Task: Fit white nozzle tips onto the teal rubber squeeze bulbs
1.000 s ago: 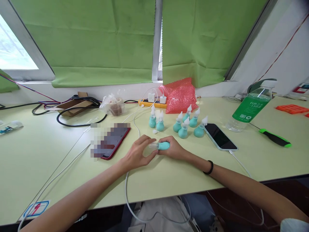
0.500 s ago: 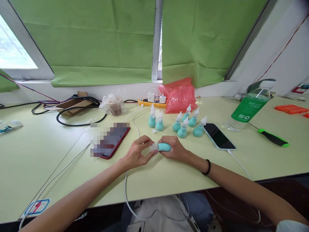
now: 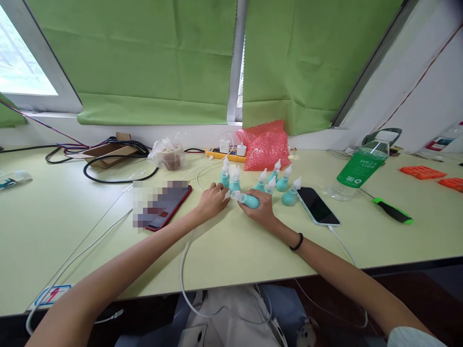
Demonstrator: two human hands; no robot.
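right hand: the right hand (image 3: 261,208) is wrapped around a teal rubber bulb (image 3: 250,201), fingers clamped on it; a black band (image 3: 297,242) circles the wrist.
held bulb: lies sideways in the grip above the near-middle of the pale table (image 3: 155,274), its clear neck aimed at the left hand.
left hand: the left hand (image 3: 212,201) is low over the table, fingers bunched, just beside that neck; whether they are clamped on anything, i cannot tell.
standing bulb syringes: seven teal bulb syringes (image 3: 289,197) with clear pointed nozzles, two behind the left hand and five behind and to the right of the right hand.
right side: a phone in a pale case (image 3: 319,206) near the bulbs, then a tilted green-labelled bottle (image 3: 361,168) and a green-and-black screwdriver (image 3: 392,210).
left side: a red-cased phone (image 3: 172,208), partly pixelated, beside the left forearm.
back edge: a pink bubble-wrap pouch (image 3: 266,148) next to a yellow power strip (image 3: 238,158) holding two white chargers (image 3: 224,146).
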